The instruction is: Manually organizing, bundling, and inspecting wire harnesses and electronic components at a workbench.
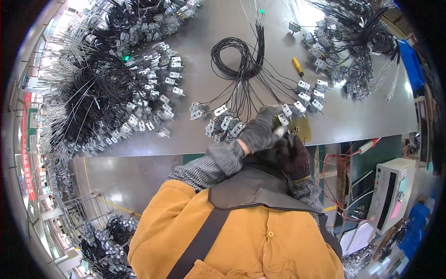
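L hand [261, 127] reaches in by the blocks [304, 96] at its 2 o'clock; R hand [294, 160], at its 4, looks curled. Can't tell if either grips: blur. Wires [239, 60] loop at L hand's 11, driver [298, 66] at its 1. Prob. best: steady 1 block w/ L, free R, keep wires slack, no tugging.

Factory workshop: bundles of black wired parts [251, 70] across a metal bench [195, 69].
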The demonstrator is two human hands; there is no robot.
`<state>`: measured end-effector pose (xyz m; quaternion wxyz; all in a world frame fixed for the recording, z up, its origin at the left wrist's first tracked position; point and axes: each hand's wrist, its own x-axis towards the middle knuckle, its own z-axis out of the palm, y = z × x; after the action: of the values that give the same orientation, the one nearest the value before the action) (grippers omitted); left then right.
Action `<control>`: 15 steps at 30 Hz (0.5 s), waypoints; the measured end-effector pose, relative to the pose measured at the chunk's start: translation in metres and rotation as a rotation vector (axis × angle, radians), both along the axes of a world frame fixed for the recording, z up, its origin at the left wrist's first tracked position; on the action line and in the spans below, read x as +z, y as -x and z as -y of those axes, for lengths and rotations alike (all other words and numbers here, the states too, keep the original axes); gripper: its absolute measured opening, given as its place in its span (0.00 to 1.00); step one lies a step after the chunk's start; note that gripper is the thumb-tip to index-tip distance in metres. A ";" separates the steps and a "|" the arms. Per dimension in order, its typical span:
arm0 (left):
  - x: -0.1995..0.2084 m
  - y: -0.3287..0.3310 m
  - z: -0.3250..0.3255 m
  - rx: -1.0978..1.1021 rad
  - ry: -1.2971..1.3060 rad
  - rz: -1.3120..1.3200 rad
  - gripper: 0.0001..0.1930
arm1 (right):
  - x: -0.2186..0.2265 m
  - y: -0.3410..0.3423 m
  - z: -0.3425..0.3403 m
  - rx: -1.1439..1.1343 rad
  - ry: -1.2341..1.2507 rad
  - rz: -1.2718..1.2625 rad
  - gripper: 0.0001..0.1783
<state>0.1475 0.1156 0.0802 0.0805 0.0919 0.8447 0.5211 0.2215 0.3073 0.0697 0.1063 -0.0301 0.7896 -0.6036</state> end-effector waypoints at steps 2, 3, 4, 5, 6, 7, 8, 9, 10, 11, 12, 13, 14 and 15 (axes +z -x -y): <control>0.051 -0.009 0.002 -0.072 0.320 -0.297 0.31 | -0.036 -0.005 -0.014 -0.018 0.139 -0.012 0.17; 0.059 -0.016 0.006 -0.127 0.443 -0.281 0.30 | -0.048 -0.004 -0.016 -0.016 0.283 -0.029 0.18; 0.052 -0.024 0.012 -0.121 0.444 -0.279 0.30 | -0.041 -0.001 -0.015 -0.010 0.283 -0.027 0.18; 0.037 -0.032 0.020 -0.227 0.566 -0.306 0.29 | -0.033 0.006 -0.017 0.041 0.350 0.150 0.19; 0.022 -0.037 0.026 -0.333 0.687 -0.331 0.28 | -0.024 0.012 -0.016 0.093 0.413 0.329 0.20; 0.015 -0.036 0.026 -0.336 0.722 -0.345 0.23 | -0.020 0.015 -0.013 0.095 0.414 0.331 0.20; 0.009 -0.037 0.029 -0.335 0.722 -0.344 0.23 | -0.017 0.018 -0.008 0.106 0.355 0.245 0.21; 0.009 -0.035 0.031 -0.324 0.667 -0.273 0.23 | -0.014 0.023 -0.005 0.114 0.297 0.159 0.22; 0.010 -0.034 0.032 -0.313 0.613 -0.202 0.23 | -0.011 0.031 -0.005 0.113 0.299 0.159 0.22; 0.012 -0.032 0.031 -0.314 0.614 -0.203 0.23 | -0.008 0.042 -0.004 0.087 0.393 0.176 0.22; 0.018 -0.027 0.028 -0.271 0.575 -0.184 0.23 | -0.002 0.051 -0.004 0.060 0.485 0.193 0.22; 0.020 -0.023 0.027 -0.218 0.542 -0.162 0.22 | 0.008 0.059 -0.003 0.067 0.487 0.194 0.22; 0.017 -0.014 0.026 -0.200 0.550 -0.092 0.24 | 0.020 0.065 -0.002 0.092 0.249 -0.043 0.21; 0.018 -0.007 0.024 -0.165 0.489 -0.063 0.25 | 0.028 0.068 -0.001 0.107 0.007 -0.279 0.21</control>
<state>0.1548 0.0914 0.0981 0.1162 0.1546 0.9373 0.2900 0.1533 0.3087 0.0979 0.0274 -0.1560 0.7919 -0.5898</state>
